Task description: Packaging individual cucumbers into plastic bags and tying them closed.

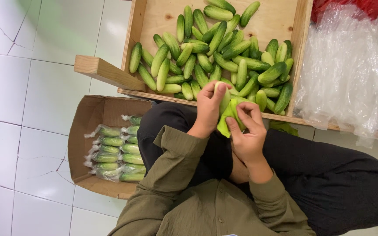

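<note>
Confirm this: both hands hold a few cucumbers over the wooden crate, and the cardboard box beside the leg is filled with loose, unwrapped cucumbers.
One detail is wrong. The head view shows the cardboard box holding cucumbers wrapped in clear plastic packs, not loose ones. The left hand and right hand do hold cucumbers at the wooden crate.

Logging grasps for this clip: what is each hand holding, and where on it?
Both hold a small bunch of cucumbers: left hand near the upper ends, right hand around the lower part.
</note>
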